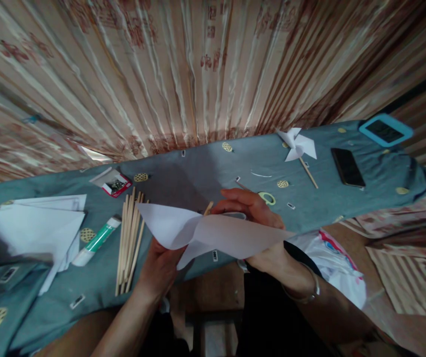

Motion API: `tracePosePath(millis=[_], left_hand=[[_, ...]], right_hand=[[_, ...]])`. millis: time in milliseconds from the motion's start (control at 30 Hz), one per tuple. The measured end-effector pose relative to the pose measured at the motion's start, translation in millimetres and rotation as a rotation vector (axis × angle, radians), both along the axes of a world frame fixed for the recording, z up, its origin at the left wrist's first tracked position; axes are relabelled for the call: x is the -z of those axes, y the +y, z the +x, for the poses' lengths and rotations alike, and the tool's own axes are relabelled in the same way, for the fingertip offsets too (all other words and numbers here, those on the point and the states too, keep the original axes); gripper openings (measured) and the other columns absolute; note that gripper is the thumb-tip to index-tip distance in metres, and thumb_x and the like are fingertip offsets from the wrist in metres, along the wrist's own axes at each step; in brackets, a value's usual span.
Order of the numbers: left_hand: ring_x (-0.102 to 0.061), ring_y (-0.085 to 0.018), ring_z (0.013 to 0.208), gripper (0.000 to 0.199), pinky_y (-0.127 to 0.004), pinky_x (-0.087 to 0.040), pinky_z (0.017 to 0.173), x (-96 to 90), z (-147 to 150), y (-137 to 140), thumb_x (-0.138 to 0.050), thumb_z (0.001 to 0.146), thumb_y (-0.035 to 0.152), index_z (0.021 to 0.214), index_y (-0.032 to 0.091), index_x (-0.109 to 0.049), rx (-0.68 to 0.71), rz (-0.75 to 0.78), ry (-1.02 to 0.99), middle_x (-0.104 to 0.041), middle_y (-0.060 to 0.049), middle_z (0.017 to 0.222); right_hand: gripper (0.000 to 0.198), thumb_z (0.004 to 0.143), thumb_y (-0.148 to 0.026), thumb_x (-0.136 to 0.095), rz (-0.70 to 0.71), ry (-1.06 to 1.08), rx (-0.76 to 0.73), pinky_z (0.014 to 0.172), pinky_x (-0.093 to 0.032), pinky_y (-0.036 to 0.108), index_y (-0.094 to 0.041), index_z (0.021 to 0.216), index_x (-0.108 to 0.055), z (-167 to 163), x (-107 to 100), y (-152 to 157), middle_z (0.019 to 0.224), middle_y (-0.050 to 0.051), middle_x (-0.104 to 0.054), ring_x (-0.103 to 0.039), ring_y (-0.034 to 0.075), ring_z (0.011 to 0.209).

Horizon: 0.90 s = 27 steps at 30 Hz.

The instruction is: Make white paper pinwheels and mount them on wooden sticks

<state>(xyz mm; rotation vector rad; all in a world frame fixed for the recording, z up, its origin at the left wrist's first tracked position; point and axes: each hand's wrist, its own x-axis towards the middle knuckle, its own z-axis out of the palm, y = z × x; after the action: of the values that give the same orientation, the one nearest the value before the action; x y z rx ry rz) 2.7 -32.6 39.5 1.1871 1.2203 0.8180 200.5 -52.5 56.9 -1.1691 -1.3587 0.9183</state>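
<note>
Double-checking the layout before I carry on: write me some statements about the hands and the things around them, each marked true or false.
1. The left hand holds curved white paper. True.
2. The green-and-white cylindrical tube lies right of the bundle of thin wooden sticks. False: it lies left of them.
3. The white paper pinwheel on the cloth lies left of the rectangular black phone. True.
4. The silver metal bangle is on the left wrist. False: it is on the right wrist.
5. The small red-and-white box stands open. True.
</note>
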Motion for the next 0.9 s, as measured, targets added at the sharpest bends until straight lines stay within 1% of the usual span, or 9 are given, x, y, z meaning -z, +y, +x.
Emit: tracePosePath(millis=[67,133,233,367,467,567,667,767,900], left_hand=[[-0.073,-0.031,0.088,0.014,-0.034,-0.059,0.068,0.2,2,-1,-0.076,0.068,0.038,0.062,0.026,-0.071,-0.001,-0.016,-0.013,-0.072,-0.004,0.061],[-0.073,-0.029,0.078,0.017,-0.033,-0.059,0.063,2.4,4,-3,-0.077,0.066,0.04,0.06,0.025,-0.072,-0.031,-0.031,-0.045,-0.071,-0.004,0.057],[-0.07,-0.026,0.065,0.023,-0.031,-0.056,0.056,7.2,8,-6,-0.078,0.065,0.045,0.059,0.023,-0.074,-0.092,-0.068,-0.156,-0.07,-0.005,0.055],[-0.067,-0.021,0.059,0.023,-0.029,-0.055,0.054,7.0,7,-6,-0.081,0.064,0.045,0.061,0.022,-0.076,-0.099,-0.087,-0.237,-0.072,-0.004,0.061],[-0.068,-0.021,0.063,0.017,-0.028,-0.055,0.057,2.4,1,-4,-0.083,0.063,0.037,0.064,0.021,-0.078,-0.113,0.022,-0.19,-0.073,-0.004,0.063],[-0.07,-0.023,0.074,0.008,-0.028,-0.055,0.063,-2.0,-6,-2,-0.079,0.068,0.029,0.065,0.022,-0.079,-0.085,0.148,-0.088,-0.074,-0.005,0.069],[-0.068,-0.021,0.072,0.006,-0.026,-0.054,0.061,-4.5,-10,-3,-0.075,0.071,0.025,0.067,0.024,-0.08,-0.045,0.223,-0.025,-0.072,-0.004,0.069],[-0.064,-0.017,0.066,0.01,-0.022,-0.05,0.056,-3.2,-10,-4,-0.072,0.074,0.023,0.073,0.025,-0.081,-0.044,0.241,-0.014,-0.071,-0.003,0.071],[-0.062,-0.015,0.065,0.013,-0.021,-0.046,0.054,5.0,-9,-3,-0.069,0.076,0.023,0.079,0.024,-0.082,-0.022,0.208,0.0,-0.07,-0.004,0.074]], right_hand=[[0.048,0.082,-0.047,-0.072,0.004,0.015,0.002,0.077,-0.062,0.034,-0.033,0.124,-0.056,-1,0,0,0.099,0.001,-0.075,-0.074,0.022,0.093],[0.046,0.082,-0.043,-0.074,0.015,0.041,-0.007,0.077,-0.061,0.033,-0.032,0.124,-0.057,-2,-1,1,0.099,0.001,-0.075,-0.074,0.021,0.093],[0.046,0.081,-0.038,-0.075,0.021,0.105,-0.046,0.076,-0.061,0.03,-0.033,0.124,-0.057,-2,0,2,0.1,0.0,-0.075,-0.074,0.019,0.092],[0.047,0.078,-0.034,-0.078,-0.017,0.173,-0.077,0.073,-0.061,0.029,-0.032,0.121,-0.059,-3,-4,3,0.098,0.0,-0.075,-0.074,0.02,0.09],[0.043,0.078,-0.028,-0.078,-0.038,0.183,-0.083,0.071,-0.06,0.026,-0.031,0.117,-0.06,-4,-8,3,0.096,-0.001,-0.076,-0.075,0.018,0.088],[0.04,0.078,-0.027,-0.078,-0.06,0.149,-0.068,0.071,-0.06,0.026,-0.03,0.115,-0.061,-4,-11,3,0.094,-0.001,-0.077,-0.074,0.018,0.086],[0.035,0.078,-0.029,-0.076,-0.064,0.11,-0.054,0.07,-0.06,0.029,-0.029,0.111,-0.063,-5,-10,6,0.091,0.0,-0.077,-0.074,0.019,0.084],[0.027,0.079,-0.031,-0.075,-0.052,0.094,-0.046,0.071,-0.06,0.031,-0.024,0.104,-0.066,-5,-4,12,0.088,0.002,-0.077,-0.073,0.019,0.082],[0.024,0.078,-0.037,-0.074,-0.094,0.159,-0.084,0.075,-0.059,0.031,-0.022,0.097,-0.07,-5,14,20,0.089,0.004,-0.077,-0.072,0.019,0.083]])
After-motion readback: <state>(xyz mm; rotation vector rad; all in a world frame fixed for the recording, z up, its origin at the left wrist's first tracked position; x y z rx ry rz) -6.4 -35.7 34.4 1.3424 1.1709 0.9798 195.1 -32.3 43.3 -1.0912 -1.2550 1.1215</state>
